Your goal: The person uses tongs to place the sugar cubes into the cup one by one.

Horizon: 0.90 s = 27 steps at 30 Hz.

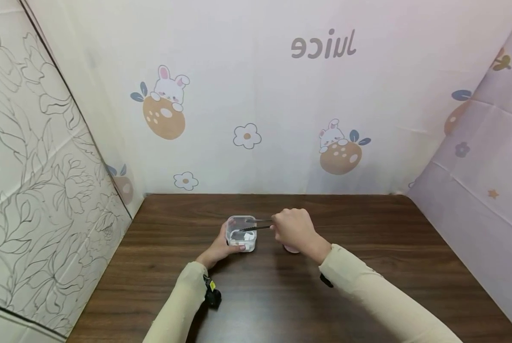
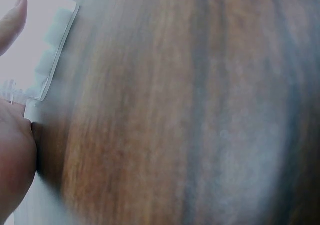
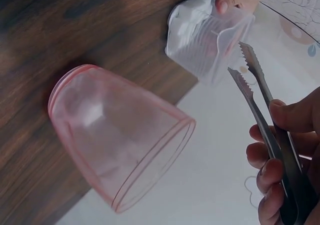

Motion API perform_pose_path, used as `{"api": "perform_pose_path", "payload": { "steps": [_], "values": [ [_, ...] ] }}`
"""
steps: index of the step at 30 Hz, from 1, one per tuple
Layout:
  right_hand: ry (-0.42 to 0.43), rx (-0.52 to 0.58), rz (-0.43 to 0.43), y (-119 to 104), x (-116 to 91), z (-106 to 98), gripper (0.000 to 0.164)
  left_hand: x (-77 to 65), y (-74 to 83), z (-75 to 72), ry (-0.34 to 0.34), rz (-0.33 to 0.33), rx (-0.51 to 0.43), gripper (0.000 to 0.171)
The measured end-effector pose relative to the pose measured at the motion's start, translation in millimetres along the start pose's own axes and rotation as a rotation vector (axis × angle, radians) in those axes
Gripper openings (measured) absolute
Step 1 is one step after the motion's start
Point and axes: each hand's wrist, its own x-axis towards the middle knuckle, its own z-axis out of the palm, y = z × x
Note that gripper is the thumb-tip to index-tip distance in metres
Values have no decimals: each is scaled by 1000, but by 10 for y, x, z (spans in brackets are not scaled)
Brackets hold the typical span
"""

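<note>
In the head view, my left hand point(image 1: 216, 248) grips a clear plastic container point(image 1: 241, 217) from its left side, thumb along the near wall. White pieces point(image 1: 249, 236) lie in the bottom; their kind is unclear. My right hand point(image 1: 296, 230) holds metal tongs point(image 3: 260, 102) with serrated tips, which reach over the container's mouth. The tips stand apart with nothing between them in the right wrist view. Below the right hand stands a see-through pink cup point(image 3: 112, 130), mostly hidden in the head view. The left wrist view catches only the container's edge point(image 2: 62, 45) and part of the left hand.
Both hands work above a dark wood-grain table point(image 1: 367, 224). A printed curtain point(image 1: 256, 95) closes off the back, with further printed cloth at the left and right. A small black device point(image 1: 213, 296) is strapped at the left wrist.
</note>
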Motion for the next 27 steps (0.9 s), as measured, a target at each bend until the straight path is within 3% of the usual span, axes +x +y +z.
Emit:
{"api": "perform_pose_path", "payload": {
  "steps": [8, 15, 21, 27],
  "values": [
    [4, -4, -93, -58, 148, 119, 40, -11, 7, 0, 13, -12, -22, 93],
    [18, -32, -153, -79, 232, 199, 37, -6, 25, -1, 17, 12, -39, 93],
    [37, -40, -189, -117, 269, 209, 31, 90, -132, -19, 18, 9, -55, 94],
    [17, -51, -209, -164, 296, 245, 40, 164, -322, -10, 31, 23, -75, 98]
  ]
}}
